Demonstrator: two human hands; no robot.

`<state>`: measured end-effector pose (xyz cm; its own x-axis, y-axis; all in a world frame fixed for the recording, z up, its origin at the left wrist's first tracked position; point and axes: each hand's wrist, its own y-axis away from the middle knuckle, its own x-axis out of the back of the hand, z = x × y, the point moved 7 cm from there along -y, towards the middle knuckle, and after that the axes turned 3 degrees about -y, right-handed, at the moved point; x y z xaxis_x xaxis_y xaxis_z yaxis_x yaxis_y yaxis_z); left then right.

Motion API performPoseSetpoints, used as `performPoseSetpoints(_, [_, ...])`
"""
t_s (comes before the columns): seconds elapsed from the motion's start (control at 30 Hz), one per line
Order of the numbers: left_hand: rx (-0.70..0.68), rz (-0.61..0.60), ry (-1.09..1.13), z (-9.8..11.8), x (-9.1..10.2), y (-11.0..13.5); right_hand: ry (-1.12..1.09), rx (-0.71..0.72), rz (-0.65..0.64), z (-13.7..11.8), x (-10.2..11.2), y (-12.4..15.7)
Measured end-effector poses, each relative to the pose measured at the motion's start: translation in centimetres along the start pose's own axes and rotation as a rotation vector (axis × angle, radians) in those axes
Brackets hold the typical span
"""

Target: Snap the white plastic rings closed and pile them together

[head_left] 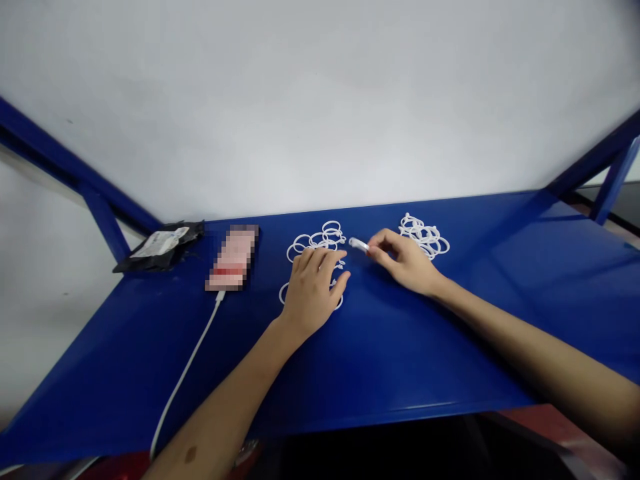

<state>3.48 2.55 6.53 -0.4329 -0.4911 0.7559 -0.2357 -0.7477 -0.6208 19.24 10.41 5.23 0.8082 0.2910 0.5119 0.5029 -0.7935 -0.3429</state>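
Note:
Two groups of white plastic rings, which look like curtain rings with small eyelets, lie on the blue table. My left hand (313,283) rests with its fingers spread over the left group of rings (301,241) and hides part of it. Between thumb and fingertips, my right hand (400,257) pinches a single white ring (359,245), seen nearly edge-on and slightly blurred, just above the table between the groups. Behind that hand, to its right, sits the other group of rings (425,235), looped over one another in a heap.
A pixelated pink phone-like object (233,257) lies left of the rings, with a white cable (187,367) running off the front edge. Farther left is a black package with a white label (161,243). The blue tabletop (390,360) meets a pale wall; blue frame bars flank it.

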Motion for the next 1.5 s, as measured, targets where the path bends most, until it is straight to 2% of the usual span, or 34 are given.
performPoseSetpoints(0.1, [-0.093, 0.035, 0.005, 0.9, 0.4, 0.1, -0.416, -0.080, -0.039, -1.4, -0.7, 2.8])
performPoseSetpoints(0.17, [-0.169, 0.025, 0.036, 1.6, 0.4, 0.3, -0.526, -0.089, -0.029, -1.9, -1.1, 3.9])
performPoseSetpoints(0.23, [-0.200, 0.025, 0.064, 1.8, 0.4, 0.4, -0.544, -0.103, -0.013, -1.9, -1.3, 4.4])
performPoseSetpoints(0.33, [-0.173, 0.035, 0.099, 1.6, 0.5, 0.4, -0.519, -0.145, -0.057, -1.5, -1.7, 4.8])
performPoseSetpoints(0.43, [-0.179, 0.027, 0.138, 1.8, 0.6, 0.4, -0.362, -0.156, -0.088, -1.3, -1.7, 5.0])
performPoseSetpoints(0.57, [-0.220, 0.047, 0.173, 2.5, 1.1, 0.4, -0.170, -0.092, -0.117, -2.1, -1.7, 5.2])
performPoseSetpoints(0.73, [-0.229, 0.045, 0.215, 2.7, 1.4, 0.8, -0.141, 0.012, -0.179, -3.2, -2.1, 5.6])
performPoseSetpoints(0.93, [-0.204, 0.042, 0.216, 2.7, 1.4, 1.1, -0.064, 0.160, -0.177, -4.0, -2.4, 6.4])
performPoseSetpoints(1.1, [-0.175, 0.022, 0.167, 2.2, 0.9, 0.7, -0.001, 0.141, -0.151, -3.7, -2.4, 5.7])
performPoseSetpoints(1.23, [-0.055, -0.030, 0.055, 0.2, 0.3, 0.1, 0.227, 0.104, 0.008, -2.5, -0.1, 4.1])
performPoseSetpoints(1.33, [0.055, -0.066, -0.044, -1.7, 0.0, 0.0, 0.493, 0.099, 0.208, -0.7, 3.5, 3.2])
performPoseSetpoints(1.4, [0.096, -0.110, -0.106, -2.6, -0.3, 0.1, 0.646, 0.048, 0.310, 0.9, 5.9, 2.9])
performPoseSetpoints(1.5, [0.114, -0.151, -0.159, -3.4, -0.6, 0.4, 0.770, -0.009, 0.373, 2.8, 8.3, 2.7])
